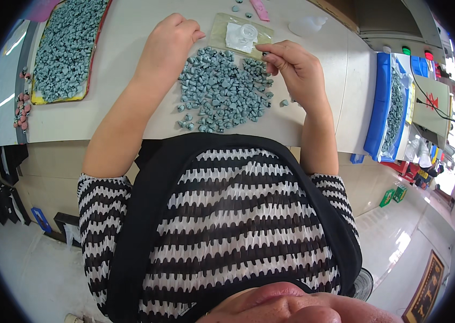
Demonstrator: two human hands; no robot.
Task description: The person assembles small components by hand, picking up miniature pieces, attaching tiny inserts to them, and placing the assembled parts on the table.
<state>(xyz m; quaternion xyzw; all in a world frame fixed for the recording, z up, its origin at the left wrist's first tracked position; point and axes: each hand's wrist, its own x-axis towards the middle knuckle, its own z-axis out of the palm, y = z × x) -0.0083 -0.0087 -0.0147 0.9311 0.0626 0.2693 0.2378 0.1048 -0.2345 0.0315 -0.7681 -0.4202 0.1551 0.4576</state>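
A spread of small grey-green stone-like pieces [219, 91] with dark patches lies on the white table in front of me. My left hand [172, 40] is at the far left edge of the spread, fingers curled in and thumb against them. Whatever it may hold is hidden. At the far right edge, my right hand [297, 67] pinches a small dark piece [265, 54] between thumb and fingers. Between the hands, beyond the spread, a small clear round dish [248, 32] sits on white paper [233, 36] over a yellowish flat pad [218, 33].
A red-and-yellow-rimmed tray [60, 100] full of similar pieces stands at left, beside reddish pieces [23, 110]. To the right is a blue bin [378, 102] with more pieces. A pink strip [260, 9] and a clear plastic bottle [307, 25] lie at the back.
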